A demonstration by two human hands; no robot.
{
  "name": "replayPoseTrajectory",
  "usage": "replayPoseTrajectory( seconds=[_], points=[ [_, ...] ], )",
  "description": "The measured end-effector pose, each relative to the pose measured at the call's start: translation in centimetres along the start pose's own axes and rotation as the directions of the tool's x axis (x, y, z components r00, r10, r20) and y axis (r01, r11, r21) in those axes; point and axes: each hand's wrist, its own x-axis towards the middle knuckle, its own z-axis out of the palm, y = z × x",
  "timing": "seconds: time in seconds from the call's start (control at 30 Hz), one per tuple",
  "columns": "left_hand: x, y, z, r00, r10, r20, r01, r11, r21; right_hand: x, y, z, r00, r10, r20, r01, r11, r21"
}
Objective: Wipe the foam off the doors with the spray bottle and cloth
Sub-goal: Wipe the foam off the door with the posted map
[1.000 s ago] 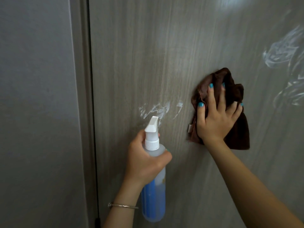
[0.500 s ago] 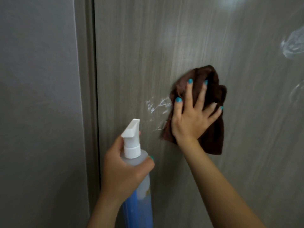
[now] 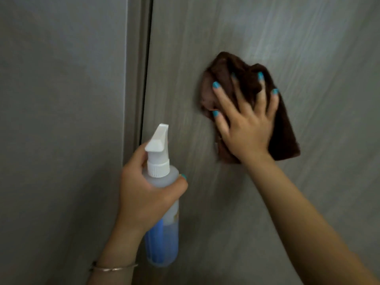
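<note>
Brown microfibre cloth [image 3: 283, 138]: bunched, soft and limp; it sits flat against the grey wood-grain door [image 3: 226, 38], at about 2 o'clock from the bottle. The right hand [image 3: 246, 128] presses it there with fingers spread and nearly straight, palm over the cloth's middle, nothing curled round it. Judged light and compliant; it probably holds its place only by palm pressure, so a flat, broad hold over the bulk suits it better than a pinch at an edge. A loose corner hangs at 5 o'clock of the hand.

Spray bottle [image 3: 162, 229]: translucent plastic, white trigger head [image 3: 158, 140], blue liquid filling roughly the lower half. It stands upright just in front of the door, near the dark seam [image 3: 146, 79] at 11 o'clock. The left hand [image 3: 144, 194] grips its shoulder below the collar, thumb wrapped across the front; the fingers are hidden behind. Judged rigid and moderately light, possibly slippery if wet; the neck is the sound place to hold.

Foam: none visible on the door in this view; motion blur limits certainty.

Thin metal bangle [image 3: 115, 268] on the left wrist.
</note>
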Motion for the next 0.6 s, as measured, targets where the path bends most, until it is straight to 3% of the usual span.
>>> replayPoseTrajectory(
  seconds=[0.07, 0.13, 0.27, 0.37, 0.47, 0.6],
  points=[
    [0.3, 0.5, 0.0, 0.999, 0.020, 0.033, -0.020, 1.000, 0.000, -0.6, 2.8, -0.7, 0.997, 0.078, 0.005, -0.077, 0.995, -0.059],
    [0.6, 1.0, -0.1, 0.998, 0.041, 0.048, -0.041, 0.999, 0.007, -1.0, 4.4, -1.0, 0.969, 0.246, -0.023, -0.247, 0.960, -0.130],
    [1.1, 1.4, -0.7, 0.997, 0.058, 0.057, -0.059, 0.998, 0.021, -0.2, 3.3, -0.6, 0.809, 0.578, -0.107, -0.587, 0.792, -0.168],
    [1.4, 1.4, -1.1, 0.996, 0.071, 0.060, -0.072, 0.997, 0.024, 1.0, 0.1, 0.3, 0.716, 0.684, -0.142, -0.698, 0.694, -0.179],
    [1.4, 1.4, -1.2, 0.997, 0.072, 0.034, -0.073, 0.997, 0.037, 0.8, -3.5, 1.0, 0.802, 0.586, -0.112, -0.596, 0.780, -0.190],
    [1.1, 1.4, -1.6, 0.998, 0.052, -0.019, -0.051, 0.998, 0.048, -3.2, -7.3, 1.3, 0.973, 0.232, 0.000, -0.231, 0.971, -0.060]
  ],
)
